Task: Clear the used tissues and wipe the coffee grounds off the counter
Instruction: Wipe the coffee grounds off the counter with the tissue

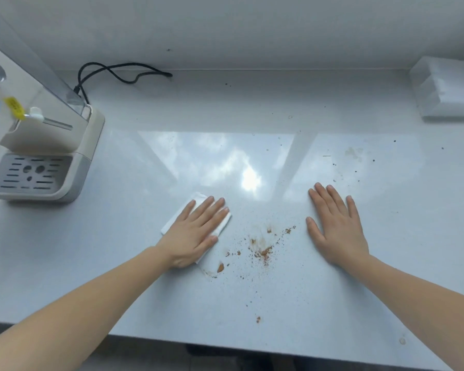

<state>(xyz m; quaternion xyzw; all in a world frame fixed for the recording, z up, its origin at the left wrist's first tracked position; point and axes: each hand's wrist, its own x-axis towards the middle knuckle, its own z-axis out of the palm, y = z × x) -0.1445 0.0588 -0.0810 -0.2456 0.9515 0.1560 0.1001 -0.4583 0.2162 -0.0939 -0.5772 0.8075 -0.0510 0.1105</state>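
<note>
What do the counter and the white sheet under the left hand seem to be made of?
Counter: probably polished stone or laminate; glossy, it mirrors a window. Sheet under the left hand: likely tissue paper; matte, soft-edged, folded.

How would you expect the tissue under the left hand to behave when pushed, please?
The tissue looks thin and folded, so probably light and floppy; it may bunch unless the left hand presses it flat. The glossy counter suggests it slides easily.

Bare left hand and bare right hand: slim fingers, short trimmed nails, plain natural finish. Bare left forearm and bare right forearm: smooth, uncovered right to the frame edge.
</note>
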